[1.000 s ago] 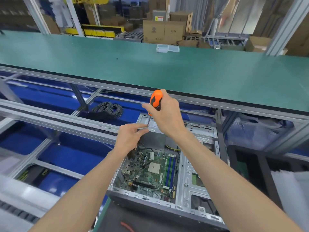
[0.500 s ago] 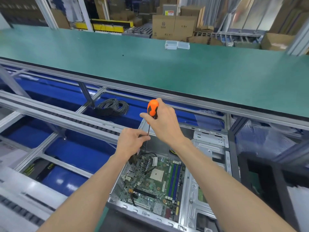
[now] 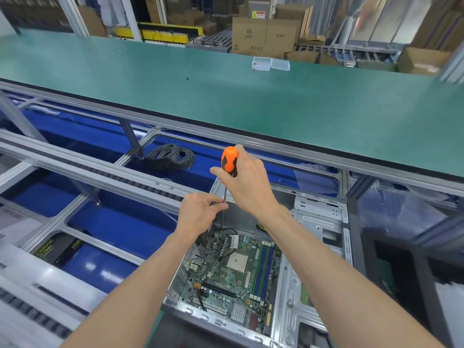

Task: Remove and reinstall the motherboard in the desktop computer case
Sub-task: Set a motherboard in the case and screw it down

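Motherboard (image 3: 233, 275) lies flat inside the open metal computer case (image 3: 319, 222) nearest the camera, and above its far left corner the right hand (image 3: 247, 182) grips the orange-and-black handle of a screwdriver (image 3: 229, 162) held upright while the left hand (image 3: 200, 212) pinches its thin shaft. Beyond the case run aluminium frame rails (image 3: 75, 169) over blue bins, with a coil of black cable (image 3: 172, 156) between them. Farther off the long green desk (image 3: 226, 96) carries two small clear plastic boxes (image 3: 270, 63), with stacked cardboard boxes (image 3: 266, 33) behind it.
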Demonstrator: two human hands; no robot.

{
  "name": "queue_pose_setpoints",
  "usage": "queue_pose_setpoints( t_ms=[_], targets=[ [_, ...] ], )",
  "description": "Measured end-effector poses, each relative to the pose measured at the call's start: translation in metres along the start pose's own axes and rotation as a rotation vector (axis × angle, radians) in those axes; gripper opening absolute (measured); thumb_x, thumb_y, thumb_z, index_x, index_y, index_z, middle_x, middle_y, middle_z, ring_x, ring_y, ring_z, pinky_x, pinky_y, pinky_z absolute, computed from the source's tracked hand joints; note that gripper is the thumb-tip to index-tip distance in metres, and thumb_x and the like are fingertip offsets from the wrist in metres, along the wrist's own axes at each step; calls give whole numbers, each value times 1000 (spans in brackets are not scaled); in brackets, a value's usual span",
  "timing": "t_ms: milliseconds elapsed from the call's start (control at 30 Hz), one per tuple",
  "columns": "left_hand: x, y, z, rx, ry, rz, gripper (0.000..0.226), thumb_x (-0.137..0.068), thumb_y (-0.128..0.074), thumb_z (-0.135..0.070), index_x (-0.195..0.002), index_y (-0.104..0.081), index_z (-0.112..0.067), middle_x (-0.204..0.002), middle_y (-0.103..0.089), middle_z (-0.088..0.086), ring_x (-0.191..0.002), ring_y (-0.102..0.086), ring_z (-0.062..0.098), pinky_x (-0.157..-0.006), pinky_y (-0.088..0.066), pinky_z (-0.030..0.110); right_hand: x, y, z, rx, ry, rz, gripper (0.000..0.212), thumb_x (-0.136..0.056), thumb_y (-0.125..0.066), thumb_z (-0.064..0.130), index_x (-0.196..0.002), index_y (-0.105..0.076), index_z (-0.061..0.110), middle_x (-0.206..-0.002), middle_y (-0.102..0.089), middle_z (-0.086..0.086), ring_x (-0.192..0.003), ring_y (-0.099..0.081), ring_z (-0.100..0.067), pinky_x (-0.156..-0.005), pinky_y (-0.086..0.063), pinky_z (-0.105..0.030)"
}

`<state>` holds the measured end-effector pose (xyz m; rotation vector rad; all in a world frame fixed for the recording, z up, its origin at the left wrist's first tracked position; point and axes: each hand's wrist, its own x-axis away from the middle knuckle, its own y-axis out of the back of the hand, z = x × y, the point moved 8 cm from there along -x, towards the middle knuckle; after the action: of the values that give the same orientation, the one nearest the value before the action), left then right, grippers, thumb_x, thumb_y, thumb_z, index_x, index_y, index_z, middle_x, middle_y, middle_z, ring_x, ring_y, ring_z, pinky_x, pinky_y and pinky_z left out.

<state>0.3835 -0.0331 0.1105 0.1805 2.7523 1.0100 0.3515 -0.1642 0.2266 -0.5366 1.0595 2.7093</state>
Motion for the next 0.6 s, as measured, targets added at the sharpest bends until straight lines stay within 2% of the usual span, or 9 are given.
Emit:
queue_pose_setpoints(
  t_ms=[133, 267, 367, 433, 600],
  targets=[
    [1, 1, 2, -3, 4, -18, 5, -82, -80, -25, -83, -82, -21, -51, -59, -24, -55, -54, 1, -57, -38, 24, -1, 4, 8, 38, 56, -25, 37, -90, -72, 34, -97, -40, 17, -70, -49, 6, -60, -45, -10, -55, -33, -28],
    [1, 2, 2, -19, 7, -23, 5, -83, -79, -25, -84, -81, -20, -62, -69, -8, -62, -59, 9, -65, -47, 31, -1, 5, 18, 102, 111, -60, 41, -90, -72, 30, -107, -37, 18, -66, -38, 15, -59, -45, -21, -53, -44, -36],
    [1, 1, 3, -5, 21, -15, 5, -82, -80, -26, -84, -81, -21, -61, -67, -13, -62, -58, 4, -65, -46, 29, 0, 6, 17, 100, 116, -80, 39, -91, -72, 29, -106, -37, 17, -66, -35, 16, -56, -42, -17, -52, -42, -35],
    [1, 0, 3, 1, 28, -6, 6, -82, -80, -26, -86, -81, -22, -67, -70, -11, -66, -61, 7, -68, -49, 30, -1, 6, 17, 106, 117, -78, 39, -91, -72, 29, -105, -37, 17, -65, -35, 16, -54, -41, -13, -51, -42, -35],
    [1, -1, 4, -1, 17, 4, 7, -83, -79, -26, -88, -81, -22, -68, -71, -12, -65, -60, 4, -67, -47, 27, -1, 5, 22, 115, 128, -62, 39, -91, -71, 28, -106, -38, 14, -66, -37, 14, -60, -48, -26, -56, -50, -44]
  ],
)
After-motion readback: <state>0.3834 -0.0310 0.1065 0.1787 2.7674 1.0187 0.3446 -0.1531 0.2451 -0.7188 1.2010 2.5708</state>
